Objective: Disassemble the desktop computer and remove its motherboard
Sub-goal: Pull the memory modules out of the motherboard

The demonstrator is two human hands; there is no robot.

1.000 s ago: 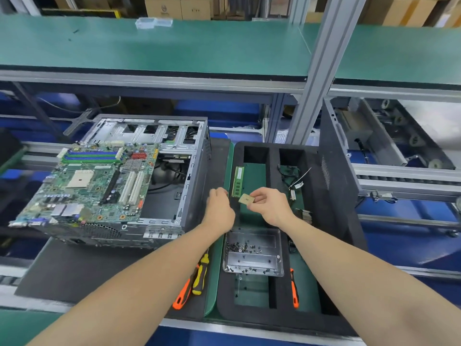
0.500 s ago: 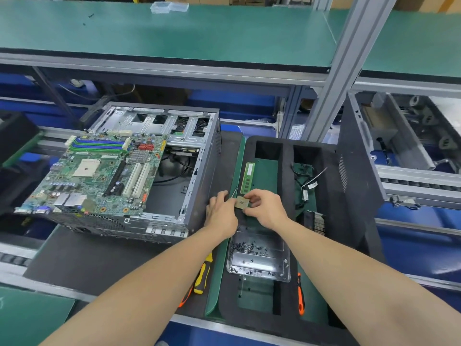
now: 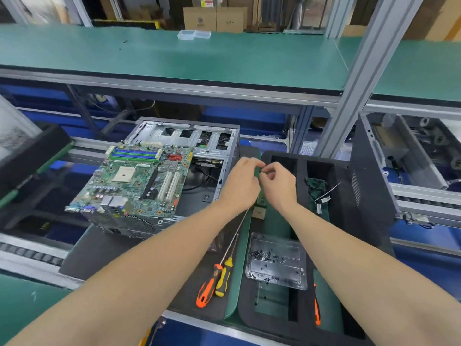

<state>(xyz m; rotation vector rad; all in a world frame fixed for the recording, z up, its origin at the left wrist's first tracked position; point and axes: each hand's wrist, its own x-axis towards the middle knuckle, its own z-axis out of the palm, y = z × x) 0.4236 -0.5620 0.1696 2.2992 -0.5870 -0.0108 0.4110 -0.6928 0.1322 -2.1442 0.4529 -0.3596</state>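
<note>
The green motherboard [image 3: 139, 178] lies tilted on top of the open grey computer case [image 3: 214, 156], left of centre. To its right, over the black foam tray [image 3: 349, 221], my left hand [image 3: 239, 183] and my right hand [image 3: 279, 183] meet at the far end of a green memory stick [image 3: 260, 173], and the fingers of both pinch it. The stick's lower part runs down between my wrists. A small tan square processor chip [image 3: 258, 212] lies on the tray's green floor just below my hands.
A clear plastic dish [image 3: 277, 260] with several black screws sits in the tray. Orange [image 3: 207, 288] and yellow [image 3: 224, 278] screwdrivers lie left of it, and another orange one [image 3: 316, 305] lies on its right. The dark case side panel [image 3: 371, 186] stands at the tray's right edge. Cables [image 3: 321, 193] lie in a compartment.
The small square chip held between my hands now lies on the tray floor. Both hands have moved farther away and taken hold of the memory stick's far end.
</note>
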